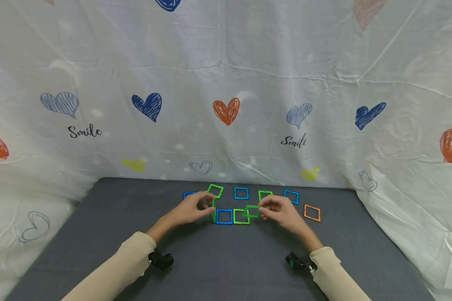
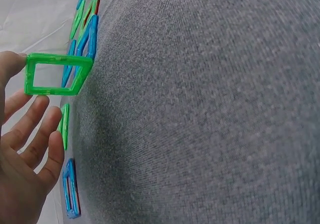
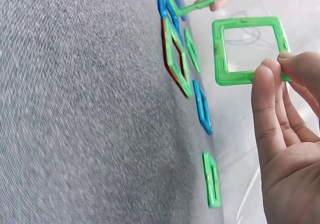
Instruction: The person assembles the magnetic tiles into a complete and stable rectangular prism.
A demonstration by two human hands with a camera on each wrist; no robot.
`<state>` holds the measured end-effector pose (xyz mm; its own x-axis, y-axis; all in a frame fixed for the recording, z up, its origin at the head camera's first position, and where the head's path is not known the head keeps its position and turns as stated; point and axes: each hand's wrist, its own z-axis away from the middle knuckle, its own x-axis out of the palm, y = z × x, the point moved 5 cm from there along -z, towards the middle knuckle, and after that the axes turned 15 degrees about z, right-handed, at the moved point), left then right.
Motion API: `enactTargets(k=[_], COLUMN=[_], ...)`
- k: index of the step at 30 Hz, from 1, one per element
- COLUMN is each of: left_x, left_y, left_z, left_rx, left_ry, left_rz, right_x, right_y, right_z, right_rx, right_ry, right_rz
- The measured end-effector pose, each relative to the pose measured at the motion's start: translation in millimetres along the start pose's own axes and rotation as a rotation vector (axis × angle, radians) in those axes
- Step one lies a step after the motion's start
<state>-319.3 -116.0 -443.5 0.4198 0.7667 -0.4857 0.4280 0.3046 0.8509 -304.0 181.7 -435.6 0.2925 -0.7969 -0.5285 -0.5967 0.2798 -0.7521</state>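
My left hand (image 1: 192,207) pinches a green square frame tile (image 2: 60,59) by its edge, thumb on one corner and a finger at the other. This tile stands upright along the left side of a flat blue square frame tile (image 1: 224,223). To the right of the blue tile, edge against edge, lies a green square frame tile (image 1: 241,223). Between thumb and fingertips, my right hand (image 1: 282,211) grips another green square frame tile (image 3: 218,54). In the head view it overlaps the flat green tile's right side; the right wrist view shows it raised above the cloth.
Behind the hands lie more square frame tiles: a green one (image 1: 221,193), blue ones (image 1: 241,197) (image 1: 296,202) and a green one (image 1: 265,192). An orange tile (image 1: 312,219) lies right of my right hand. A white curtain (image 1: 226,142) with hearts hangs behind the grey cloth (image 1: 226,263).
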Motion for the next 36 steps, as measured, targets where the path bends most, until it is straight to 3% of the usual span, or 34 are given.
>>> enactTargets(k=[11, 36], left_x=[1.4, 4.5], left_y=[3.5, 2.9], left_z=[-1.0, -2.6], left_rx=[0.026, -0.003], left_ry=[0.011, 0.031], left_rz=[0.001, -0.011], right_x=[15.7, 43.1], right_y=[0, -7], right_z=[-6, -22], right_rx=[-0.047, -0.081], right_ry=[-0.003, -0.046], right_rz=[-0.013, -0.025])
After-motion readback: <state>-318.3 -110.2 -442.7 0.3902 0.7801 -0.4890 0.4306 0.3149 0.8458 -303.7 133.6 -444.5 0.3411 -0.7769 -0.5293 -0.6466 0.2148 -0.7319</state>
